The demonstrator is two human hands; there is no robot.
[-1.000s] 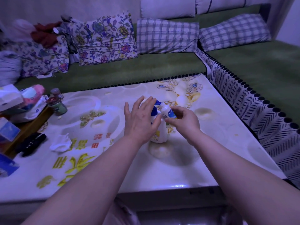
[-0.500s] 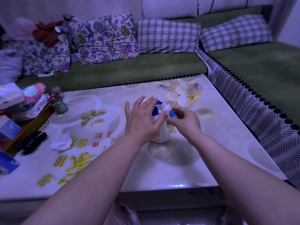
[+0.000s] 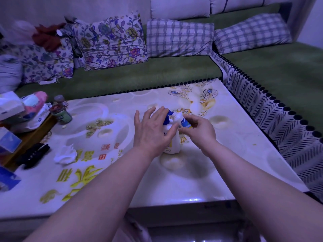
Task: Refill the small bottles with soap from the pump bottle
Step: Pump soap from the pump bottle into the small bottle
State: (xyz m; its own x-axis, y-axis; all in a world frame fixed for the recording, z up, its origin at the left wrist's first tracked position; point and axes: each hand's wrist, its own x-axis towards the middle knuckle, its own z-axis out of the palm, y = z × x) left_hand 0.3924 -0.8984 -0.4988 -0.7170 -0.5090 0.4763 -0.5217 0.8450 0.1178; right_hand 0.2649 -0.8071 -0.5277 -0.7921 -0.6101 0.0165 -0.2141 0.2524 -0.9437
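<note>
left hand (image 3: 152, 131) is resting, fingers spread, over the pump bottle (image 3: 173, 145) (blue top) | right hand (image 3: 199, 131) is pinching 1 small bottle (image 3: 181, 120), holding it tilted

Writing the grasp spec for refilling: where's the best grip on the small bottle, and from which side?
Probably the labelled body, from the right, pinched as the right hand does now. The small bottle lies tilted with its mouth toward the blue head of the pump bottle, beneath the flat left hand, so that end must stay free.
</note>
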